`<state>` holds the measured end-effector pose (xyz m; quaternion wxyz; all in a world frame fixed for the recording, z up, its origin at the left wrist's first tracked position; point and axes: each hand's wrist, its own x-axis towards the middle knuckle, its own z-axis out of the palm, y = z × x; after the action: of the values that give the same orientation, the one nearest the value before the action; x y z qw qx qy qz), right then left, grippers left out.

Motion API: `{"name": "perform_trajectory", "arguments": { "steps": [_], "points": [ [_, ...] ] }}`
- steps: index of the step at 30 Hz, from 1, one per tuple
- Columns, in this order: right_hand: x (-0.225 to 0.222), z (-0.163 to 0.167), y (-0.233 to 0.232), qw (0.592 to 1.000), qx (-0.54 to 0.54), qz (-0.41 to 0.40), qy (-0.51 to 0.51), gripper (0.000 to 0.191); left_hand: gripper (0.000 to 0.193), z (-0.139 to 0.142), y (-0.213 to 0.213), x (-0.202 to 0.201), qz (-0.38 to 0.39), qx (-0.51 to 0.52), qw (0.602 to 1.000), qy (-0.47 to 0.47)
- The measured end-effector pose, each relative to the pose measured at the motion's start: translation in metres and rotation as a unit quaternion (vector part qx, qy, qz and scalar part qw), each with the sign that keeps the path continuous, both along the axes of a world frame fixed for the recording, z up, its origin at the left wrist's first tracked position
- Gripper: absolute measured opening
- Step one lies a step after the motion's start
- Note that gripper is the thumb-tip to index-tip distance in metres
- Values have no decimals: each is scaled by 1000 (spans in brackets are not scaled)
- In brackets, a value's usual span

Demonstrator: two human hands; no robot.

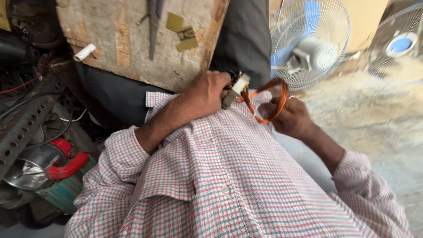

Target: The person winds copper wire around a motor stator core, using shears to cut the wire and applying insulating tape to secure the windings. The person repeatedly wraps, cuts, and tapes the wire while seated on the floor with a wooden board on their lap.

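Fans first: two white wire-caged floor fans with blue hubs stand beyond the hands, one (pixel 309 42) just past the right hand, the other (pixel 398 44) further out to its right. One scarred wooden worktop (pixel 132 39) lies beyond the left hand, bearing one grey metal tool (pixel 153 26). One coil of copper-orange winding wire (pixel 269 100) hangs between the hands, already drawn partly clear of one small white-and-metal motor core (pixel 235 90), to which it remains attached (the work looks about midway). The left hand (pixel 205 94) is closed around the core; the right hand (pixel 288 118) pinches the coil.
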<state>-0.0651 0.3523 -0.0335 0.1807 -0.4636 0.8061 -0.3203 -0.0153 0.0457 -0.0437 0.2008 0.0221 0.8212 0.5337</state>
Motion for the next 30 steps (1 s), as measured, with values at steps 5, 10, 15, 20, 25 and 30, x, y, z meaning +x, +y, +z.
{"name": "perform_trajectory", "arguments": {
  "steps": [5, 10, 15, 20, 25, 30],
  "points": [
    [-86, 40, -15, 986, 85, -130, -53, 21, 6, -9, 4, 1, -21, -22, 999, -35],
    [-114, 58, -121, 998, -38, -41, 36, 24, 5, -21, 10, 7, -2, -39, 998, 53],
    [-123, 64, -226, 992, -12, 110, 57, 24, 12, -23, 16, 5, 16, -74, 990, 120],
    [-139, 63, -283, 945, -7, 201, 256, 38, 10, -15, 16, -1, -49, -109, 988, 99],
    [-160, 52, -311, 906, 14, 276, 322, 20, 9, -7, 12, -5, -22, -64, 996, 53],
    [-169, 54, -312, 924, -1, 264, 275, 17, 14, -5, 13, -8, -6, -78, 994, 79]
  ]
}}
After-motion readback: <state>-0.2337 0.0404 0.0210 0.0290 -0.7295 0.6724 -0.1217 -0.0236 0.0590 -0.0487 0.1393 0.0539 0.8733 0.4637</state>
